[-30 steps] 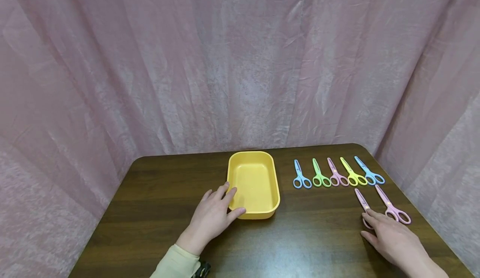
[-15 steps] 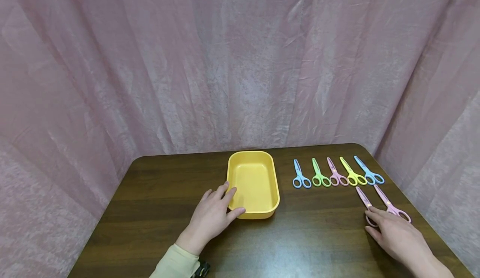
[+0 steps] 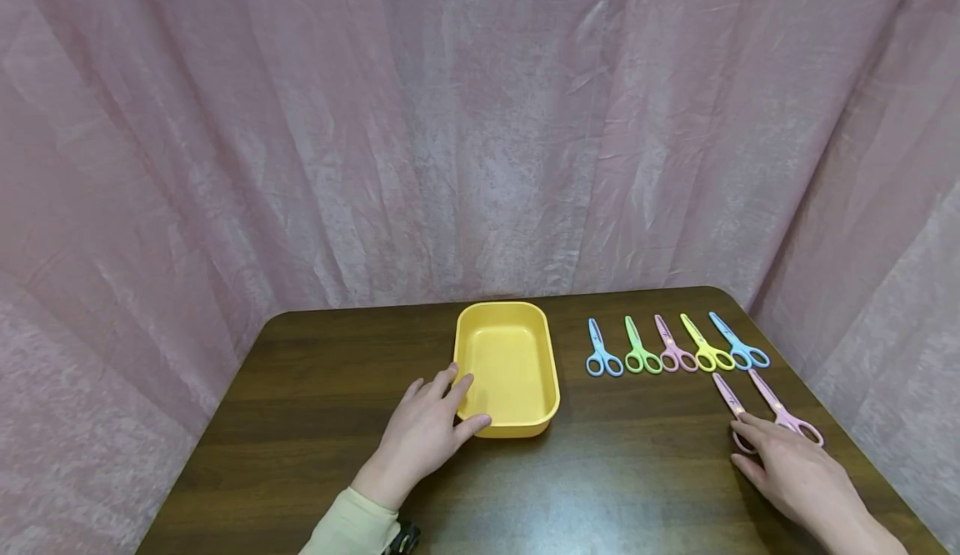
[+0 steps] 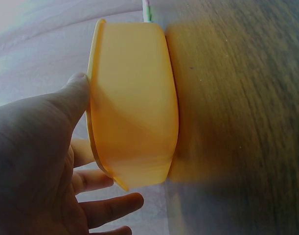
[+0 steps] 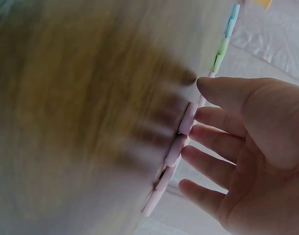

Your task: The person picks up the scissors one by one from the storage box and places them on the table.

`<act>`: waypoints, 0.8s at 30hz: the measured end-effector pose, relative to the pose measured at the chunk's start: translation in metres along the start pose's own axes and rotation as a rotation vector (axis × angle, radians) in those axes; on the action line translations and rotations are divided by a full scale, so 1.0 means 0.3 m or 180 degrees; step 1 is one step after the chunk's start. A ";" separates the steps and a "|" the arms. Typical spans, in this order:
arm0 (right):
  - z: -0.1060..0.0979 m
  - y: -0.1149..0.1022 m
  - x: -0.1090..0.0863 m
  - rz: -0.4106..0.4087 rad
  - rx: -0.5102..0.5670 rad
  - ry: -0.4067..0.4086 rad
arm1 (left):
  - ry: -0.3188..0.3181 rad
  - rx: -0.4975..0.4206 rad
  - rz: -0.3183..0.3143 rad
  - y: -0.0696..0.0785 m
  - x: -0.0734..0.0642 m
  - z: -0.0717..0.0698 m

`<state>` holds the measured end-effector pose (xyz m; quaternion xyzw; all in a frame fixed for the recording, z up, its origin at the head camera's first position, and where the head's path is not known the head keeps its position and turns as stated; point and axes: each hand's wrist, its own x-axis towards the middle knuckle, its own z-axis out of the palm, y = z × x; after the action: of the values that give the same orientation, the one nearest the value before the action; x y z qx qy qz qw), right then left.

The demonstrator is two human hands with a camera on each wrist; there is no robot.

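Observation:
With fingers spread, my left hand point(image 3: 422, 436) rests at the near left of a yellow plastic tray point(image 3: 517, 431). In the left wrist view its thumb touches the tray's rim. My right hand point(image 3: 795, 467) lies over the handles of a pair of pink scissors point(image 3: 727, 394), its fingertips on them. The handles are partly hidden in the head view. A second pair of pink scissors point(image 3: 772, 402) lies just right of it, one handle loop partly behind the fingers. In the right wrist view the fingers of the right hand point(image 5: 266, 147) are nearly straight and meet the pink handles.
Behind the pink pairs runs a row of scissors: blue point(image 3: 596, 338), green point(image 3: 635, 340), pink point(image 3: 666, 336), yellow point(image 3: 699, 344) and blue point(image 3: 726, 332). They lie on a dark wooden table point(image 3: 322, 388). A pink curtain point(image 3: 480, 122) hangs behind and at the sides.
From the first frame, my right hand has shifted slightly right and away, and the pink scissors under it have slid closer to the other pink pair. The left hand and the tray have stayed put.

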<state>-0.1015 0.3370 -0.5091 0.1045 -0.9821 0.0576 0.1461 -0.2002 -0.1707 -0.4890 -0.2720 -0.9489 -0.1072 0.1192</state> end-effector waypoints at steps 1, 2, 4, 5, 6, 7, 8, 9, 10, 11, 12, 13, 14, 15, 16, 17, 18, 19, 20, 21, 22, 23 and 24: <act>0.001 -0.003 0.001 -0.0016 0.0006 0.0034 | -0.0003 0.0000 0.0003 -0.001 -0.001 -0.001; 0.002 -0.007 0.001 -0.0026 0.0011 0.0071 | -0.0003 0.0002 0.0004 -0.002 -0.003 -0.002; 0.003 -0.017 0.003 -0.0065 0.0011 0.0144 | 0.0003 -0.0001 0.0001 -0.003 -0.007 -0.004; 0.003 -0.022 0.004 -0.0083 0.0012 0.0177 | -0.0001 -0.0001 -0.0007 -0.003 -0.009 -0.006; 0.003 -0.028 0.006 -0.0097 0.0010 0.0201 | -0.0011 0.0005 -0.0019 -0.004 -0.010 -0.007; 0.003 -0.034 0.008 -0.0112 0.0008 0.0234 | -0.0014 0.0000 -0.0027 -0.004 -0.011 -0.008; 0.002 -0.039 0.009 -0.0129 0.0008 0.0271 | -0.0014 0.0000 -0.0035 -0.004 -0.013 -0.008; 0.002 -0.043 0.012 -0.0156 0.0008 0.0316 | -0.0011 -0.0001 -0.0040 -0.003 -0.014 -0.009; 0.001 -0.048 0.016 -0.0179 0.0009 0.0359 | -0.0019 0.0008 -0.0050 -0.003 -0.014 -0.009; 0.002 -0.054 0.021 -0.0202 0.0007 0.0400 | -0.0012 0.0014 -0.0051 -0.004 -0.015 -0.009; 0.002 -0.060 0.027 -0.0231 -0.0001 0.0441 | -0.0018 0.0022 -0.0057 -0.004 -0.016 -0.009; 0.003 -0.067 0.033 -0.0275 -0.0001 0.0497 | -0.0009 0.0024 -0.0054 -0.004 -0.017 -0.010; 0.003 -0.075 0.040 -0.0312 -0.0002 0.0543 | 0.0003 0.0030 -0.0049 -0.005 -0.018 -0.011; 0.002 -0.083 0.046 -0.0336 -0.0012 0.0575 | 0.0016 0.0030 -0.0041 -0.003 -0.018 -0.012; 0.000 -0.092 0.052 -0.0350 -0.0015 0.0591 | 0.0013 0.0039 -0.0041 -0.001 -0.018 -0.011; 0.000 -0.102 0.058 -0.0376 -0.0017 0.0617 | 0.0009 0.0038 -0.0045 0.001 -0.019 -0.013; -0.002 -0.114 0.065 -0.0394 -0.0014 0.0632 | 0.0004 0.0037 -0.0050 0.003 -0.020 -0.013; -0.003 -0.127 0.071 -0.0412 -0.0006 0.0643 | 0.0002 0.0035 -0.0054 0.006 -0.021 -0.014; -0.004 -0.141 0.078 -0.0415 -0.0004 0.0635 | -0.0003 0.0040 -0.0061 0.008 -0.023 -0.014; -0.004 -0.156 0.086 -0.0433 0.0003 0.0628 | -0.0012 0.0046 -0.0068 0.010 -0.024 -0.015; -0.003 -0.170 0.094 -0.0448 0.0012 0.0613 | -0.0019 0.0055 -0.0071 0.012 -0.026 -0.015; -0.003 -0.186 0.102 -0.0468 0.0019 0.0610 | -0.0004 0.0056 -0.0061 0.015 -0.027 -0.015; -0.004 -0.202 0.109 -0.0482 0.0015 0.0597 | 0.0000 0.0062 -0.0052 0.016 -0.028 -0.015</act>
<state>-0.1183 0.2722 -0.4930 0.1728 -0.9533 0.0582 0.2410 -0.1899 -0.1719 -0.4863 -0.2631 -0.9520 -0.0990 0.1210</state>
